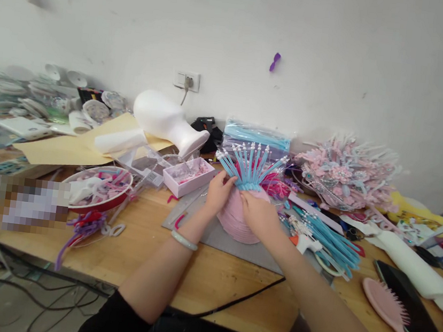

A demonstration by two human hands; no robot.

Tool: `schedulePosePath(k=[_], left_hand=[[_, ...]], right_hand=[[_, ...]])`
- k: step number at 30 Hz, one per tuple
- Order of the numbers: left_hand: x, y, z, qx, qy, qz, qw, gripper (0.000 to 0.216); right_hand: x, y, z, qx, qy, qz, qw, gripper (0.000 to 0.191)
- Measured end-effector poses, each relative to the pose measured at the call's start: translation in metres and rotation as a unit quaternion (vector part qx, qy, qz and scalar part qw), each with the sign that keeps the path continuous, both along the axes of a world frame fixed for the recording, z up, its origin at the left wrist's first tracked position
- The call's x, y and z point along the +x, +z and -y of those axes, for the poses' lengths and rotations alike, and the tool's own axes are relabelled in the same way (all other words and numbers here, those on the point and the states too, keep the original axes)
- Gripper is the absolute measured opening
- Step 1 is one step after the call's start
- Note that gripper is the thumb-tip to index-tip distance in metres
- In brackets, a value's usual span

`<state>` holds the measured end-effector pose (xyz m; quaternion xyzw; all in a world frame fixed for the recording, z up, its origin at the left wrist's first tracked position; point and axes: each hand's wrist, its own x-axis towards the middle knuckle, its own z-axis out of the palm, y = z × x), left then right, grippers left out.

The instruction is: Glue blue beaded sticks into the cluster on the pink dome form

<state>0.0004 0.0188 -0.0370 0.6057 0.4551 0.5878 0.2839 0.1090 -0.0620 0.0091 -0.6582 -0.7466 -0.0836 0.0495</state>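
A round pink piece [240, 225], ridged like coiled chenille stems, stands tilted on a grey mat [209, 234]. A fan of light-blue chenille stems [251, 161] with white beads at the tips rises from its top edge, over a braided blue band. My left hand [220, 190] grips the left of the piece, fingers near the base of the blue stems. From the right, my right hand [258, 212] is closed at the piece's upper front, thumb or finger just below the blue band. Exactly what its fingertips pinch is partly hidden.
A white mannequin head [166, 119] lies behind. Left are a pink box [188, 177] and a red-rimmed bowl [97, 191] of parts. On the right sit a glue gun [306, 245], loose blue stems [329, 238], a hairbrush [389, 310], a dark tablet [410, 305] and a pink flower pile [347, 173].
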Motion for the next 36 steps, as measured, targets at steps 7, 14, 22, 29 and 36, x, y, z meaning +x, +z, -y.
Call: schedulePosePath(k=[7,14,22,29,36], left_hand=[[0.001,0.003,0.001,-0.008,-0.044,0.046,0.998,0.014],[0.001,0.012,0.007,-0.021,-0.070,0.051,0.996,0.023],[0.003,0.014,0.006,-0.027,-0.065,0.053,0.996,0.021],[0.003,0.015,0.007,-0.033,-0.053,0.035,0.997,0.020],[0.006,0.007,0.005,-0.009,-0.025,0.081,0.996,0.020]], right_hand=[[-0.003,0.001,-0.002,0.013,0.007,0.001,1.000,0.039],[0.003,0.002,-0.003,0.076,0.066,-0.010,0.995,0.031],[0.006,-0.001,-0.005,0.102,0.113,0.027,0.988,0.030],[0.007,-0.004,-0.004,0.121,0.123,0.049,0.984,0.029],[0.007,-0.008,-0.003,0.120,0.116,0.042,0.985,0.032]])
